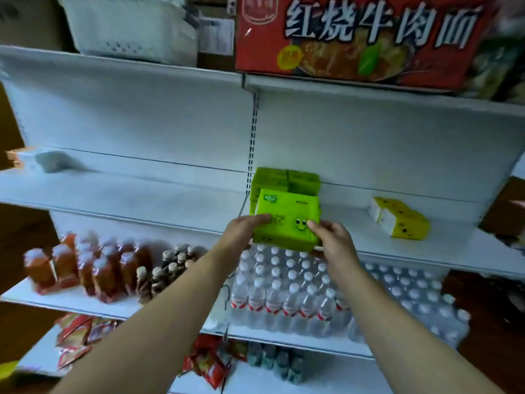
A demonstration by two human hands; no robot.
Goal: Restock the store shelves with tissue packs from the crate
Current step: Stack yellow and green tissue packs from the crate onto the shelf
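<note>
Left grip (247, 226) and right grip (332, 237) both held one green tissue pack (287, 211) at the centre of the frame. The left fingers (264, 218) curled over its left edge and the right fingers (314, 224) pinched its lower right corner beside a printed smiling face. The pack was tilted with its printed face toward the camera, over the front lip of the middle shelf (426, 251). Whether it touched the shelf could not be told.

Just behind it, against the back panel, stood a stack of green packs (287, 179). To the right on the same shelf, well apart from these, lay yellow tissue packs (397, 220).

Below the hands, the next shelf down carried rows of white-capped water bottles (284, 291). Left of them stood small dark bottles (167, 268), and further left, blurred orange-red bottles (85, 268). Red snack packets (207, 365) lay at the bottom of the frame.

At the top, a red noodle carton (369, 38) sat on the uppermost shelf, with a white basket (127, 27) at the upper left.
</note>
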